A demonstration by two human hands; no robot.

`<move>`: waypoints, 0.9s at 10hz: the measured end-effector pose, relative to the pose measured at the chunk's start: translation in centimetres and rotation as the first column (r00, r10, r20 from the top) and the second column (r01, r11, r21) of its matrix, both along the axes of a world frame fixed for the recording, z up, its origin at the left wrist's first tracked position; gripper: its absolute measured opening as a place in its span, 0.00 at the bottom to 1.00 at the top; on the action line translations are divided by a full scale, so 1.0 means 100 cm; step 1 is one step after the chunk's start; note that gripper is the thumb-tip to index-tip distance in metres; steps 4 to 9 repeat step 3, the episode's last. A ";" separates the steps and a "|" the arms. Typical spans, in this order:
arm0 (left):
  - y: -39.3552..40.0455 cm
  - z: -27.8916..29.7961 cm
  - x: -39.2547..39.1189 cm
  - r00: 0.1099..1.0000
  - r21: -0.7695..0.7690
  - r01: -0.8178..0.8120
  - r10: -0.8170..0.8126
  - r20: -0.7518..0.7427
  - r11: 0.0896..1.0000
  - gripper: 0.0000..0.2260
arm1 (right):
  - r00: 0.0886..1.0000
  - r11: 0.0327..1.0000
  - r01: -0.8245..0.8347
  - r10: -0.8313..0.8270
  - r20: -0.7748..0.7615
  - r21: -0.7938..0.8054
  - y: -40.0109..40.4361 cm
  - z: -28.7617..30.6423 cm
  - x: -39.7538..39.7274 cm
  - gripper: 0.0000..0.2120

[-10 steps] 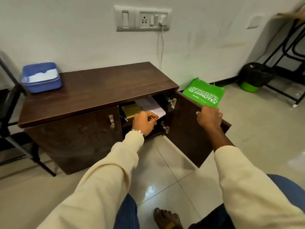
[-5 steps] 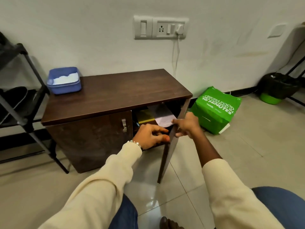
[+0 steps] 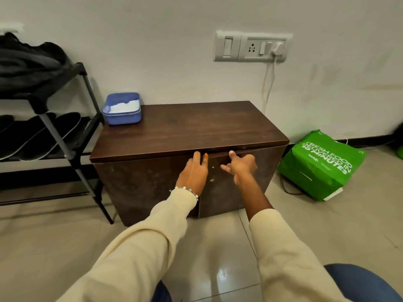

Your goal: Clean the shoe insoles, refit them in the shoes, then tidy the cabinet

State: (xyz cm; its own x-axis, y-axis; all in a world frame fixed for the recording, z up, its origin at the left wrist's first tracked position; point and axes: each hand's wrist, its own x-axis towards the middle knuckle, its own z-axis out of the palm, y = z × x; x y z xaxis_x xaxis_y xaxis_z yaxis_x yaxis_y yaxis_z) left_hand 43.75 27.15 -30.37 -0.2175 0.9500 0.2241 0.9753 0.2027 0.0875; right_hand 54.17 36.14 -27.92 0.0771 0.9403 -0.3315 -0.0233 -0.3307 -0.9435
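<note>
The dark wooden cabinet [image 3: 192, 129] stands against the wall in front of me, both its doors shut flush under the top edge; to its left stands a black shoe rack [image 3: 65, 136] with dark shoes [image 3: 28, 136] lying on its lower shelf and more dark footwear heaped on top, too blurred for me to tell if insoles are in them; to the cabinet's right a green bag [image 3: 320, 164] sits on the tiled floor, near the cabinet but not touching it; a blue tub [image 3: 122, 109] holding something white rests on the back left corner of the cabinet top; a white switch plate [image 3: 251, 46] on the wall has a charger plugged in, its cord hanging down behind the cabinet; my left hand [image 3: 194, 171] lies flat on the left door, fingers straight and together, tips at the door's upper edge; my right hand [image 3: 241, 165] rests against the right door beside it, fingers loosely curled and holding nothing, thumb pointing up to the top edge.
</note>
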 end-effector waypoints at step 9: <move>-0.008 0.004 -0.028 0.989 -0.009 0.099 -0.099 -0.109 0.995 0.21 | 0.962 0.995 -0.083 0.068 0.266 0.046 0.002 0.002 -0.014 0.12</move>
